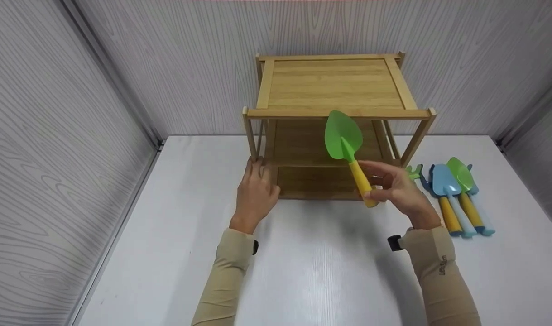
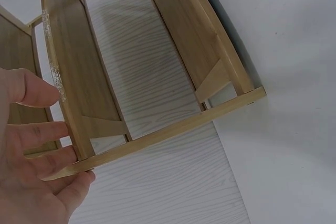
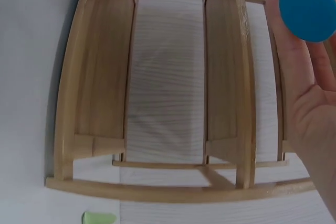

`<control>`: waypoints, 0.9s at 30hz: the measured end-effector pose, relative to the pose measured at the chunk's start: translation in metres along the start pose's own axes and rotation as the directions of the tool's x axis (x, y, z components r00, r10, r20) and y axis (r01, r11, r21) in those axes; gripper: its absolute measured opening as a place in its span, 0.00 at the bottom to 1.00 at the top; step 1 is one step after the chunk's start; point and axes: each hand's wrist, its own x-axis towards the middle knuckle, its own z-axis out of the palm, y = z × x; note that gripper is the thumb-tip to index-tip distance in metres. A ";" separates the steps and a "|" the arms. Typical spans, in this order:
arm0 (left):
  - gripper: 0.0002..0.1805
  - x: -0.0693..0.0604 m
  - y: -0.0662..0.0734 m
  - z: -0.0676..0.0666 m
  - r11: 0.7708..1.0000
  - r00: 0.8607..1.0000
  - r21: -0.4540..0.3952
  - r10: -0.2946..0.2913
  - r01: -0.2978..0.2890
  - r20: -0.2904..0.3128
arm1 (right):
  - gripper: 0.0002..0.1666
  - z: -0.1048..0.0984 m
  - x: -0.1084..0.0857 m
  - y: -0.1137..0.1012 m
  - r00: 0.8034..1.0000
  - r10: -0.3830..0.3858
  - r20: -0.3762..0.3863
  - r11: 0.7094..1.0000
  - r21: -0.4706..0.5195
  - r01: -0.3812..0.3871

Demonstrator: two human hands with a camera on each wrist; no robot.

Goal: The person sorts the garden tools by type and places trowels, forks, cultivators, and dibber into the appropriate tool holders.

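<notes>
My right hand (image 1: pixel 400 188) grips a toy garden trowel by its yellow handle (image 1: pixel 361 179). The trowel's green blade (image 1: pixel 343 136) points up, in front of the wooden shelf's top edge. The right wrist view shows only the blue end cap (image 3: pixel 308 10) clearly. My left hand (image 1: pixel 256 192) rests against the left front post (image 1: pixel 250 136) of the wooden shelf (image 1: pixel 334 86). Seen from the left wrist, its fingers (image 2: pixel 55 161) lie on both sides of the post near the middle board, the thumb apart from them.
Right of the shelf, several toy garden tools lie bunched on the white table (image 1: pixel 203 271), among them a light blue shovel (image 1: pixel 446 181) and another green trowel (image 1: pixel 461 174). Wood-patterned panels (image 1: pixel 203 68) stand behind and at both sides.
</notes>
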 end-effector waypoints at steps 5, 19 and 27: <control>0.23 0.000 0.001 0.000 1.000 1.000 0.006 -0.008 0.008 0.017 | 0.40 0.011 0.008 -0.006 0.999 -0.029 0.040 1.000 0.002 0.029; 0.21 0.003 0.001 0.002 0.999 1.000 0.032 0.021 -0.021 -0.009 | 0.40 0.034 0.028 -0.027 0.996 0.018 0.091 0.999 -0.039 -0.015; 0.28 0.002 0.000 0.001 0.999 1.000 0.043 0.004 -0.004 0.007 | 0.40 0.047 0.041 -0.049 0.993 0.082 0.086 0.997 -0.023 -0.080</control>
